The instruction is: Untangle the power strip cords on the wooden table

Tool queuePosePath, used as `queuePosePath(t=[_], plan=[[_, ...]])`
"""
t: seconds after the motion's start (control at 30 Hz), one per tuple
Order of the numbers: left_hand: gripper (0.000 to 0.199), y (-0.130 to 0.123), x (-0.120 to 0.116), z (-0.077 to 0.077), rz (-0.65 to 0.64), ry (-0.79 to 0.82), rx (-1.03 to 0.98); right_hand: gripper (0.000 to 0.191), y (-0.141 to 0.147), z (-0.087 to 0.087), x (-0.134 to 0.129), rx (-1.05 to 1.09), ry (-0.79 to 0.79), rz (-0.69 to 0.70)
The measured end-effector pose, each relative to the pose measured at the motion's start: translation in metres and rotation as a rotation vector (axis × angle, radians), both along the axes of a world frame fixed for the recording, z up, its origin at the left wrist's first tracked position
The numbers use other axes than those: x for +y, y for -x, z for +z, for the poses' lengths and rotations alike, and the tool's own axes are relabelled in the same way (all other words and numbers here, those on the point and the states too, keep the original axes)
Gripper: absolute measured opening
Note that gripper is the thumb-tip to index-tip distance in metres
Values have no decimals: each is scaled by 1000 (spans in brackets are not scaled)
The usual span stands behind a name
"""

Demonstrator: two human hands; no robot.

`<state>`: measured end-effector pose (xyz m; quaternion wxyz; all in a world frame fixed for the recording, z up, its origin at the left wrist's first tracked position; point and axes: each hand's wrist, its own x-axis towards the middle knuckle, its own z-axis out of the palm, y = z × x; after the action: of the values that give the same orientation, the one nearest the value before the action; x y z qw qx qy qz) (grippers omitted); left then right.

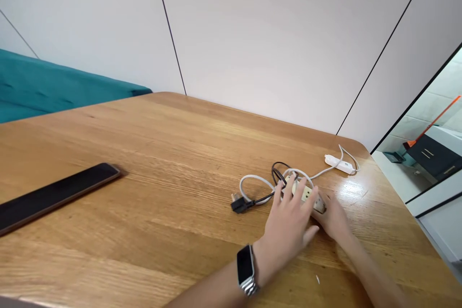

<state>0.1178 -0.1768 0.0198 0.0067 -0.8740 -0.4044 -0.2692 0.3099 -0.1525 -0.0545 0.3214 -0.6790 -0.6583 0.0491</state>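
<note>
Indoors, a splayed left hand (288,221) partly covers a power strip (307,193), black plug (238,204) at nine o'clock, right hand (334,217) at four, its grip unclear.

this looks like a home. a teal upholstered sofa (65,89) stands beside a brown wooden table (180,154); a pale tiled wall (442,86) shows beyond, near an orange long-handled broom (436,120).

There are two hands (288,214) (334,219), one watch (246,265), one cream socket strip (308,194) and one black plug (238,205).
</note>
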Motion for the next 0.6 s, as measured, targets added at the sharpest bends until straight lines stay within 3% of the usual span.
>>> queuePosePath(t=[0.03,0.1,0.17,0.2,0.23,0.3,0.37,0.43,0.5,0.6], plan=[[73,-1,10,-7,41,17,36,46,11,1,8,8,-14,25],[75,0,24,-19,83,46,89,39,26,3,22,49,-43,205],[73,6,30,-27,99,74,107,32,26,6,36,119,-102,357],[70,10,30,-30,95,89,109,30,18,7,44,148,-140,365],[67,14,28,-33,82,101,110,30,7,9,52,166,-182,298],[61,19,21,-37,23,115,122,38,-26,11,70,125,-247,3],[60,22,14,-42,-42,126,143,53,-64,12,87,-24,-159,-362],[62,21,10,-47,-94,137,161,62,-97,11,98,-158,-3,-563],[63,17,11,-53,-138,144,175,60,-117,7,102,-218,160,-548],[61,14,20,-59,-141,132,190,55,-122,4,98,-280,227,-459]])
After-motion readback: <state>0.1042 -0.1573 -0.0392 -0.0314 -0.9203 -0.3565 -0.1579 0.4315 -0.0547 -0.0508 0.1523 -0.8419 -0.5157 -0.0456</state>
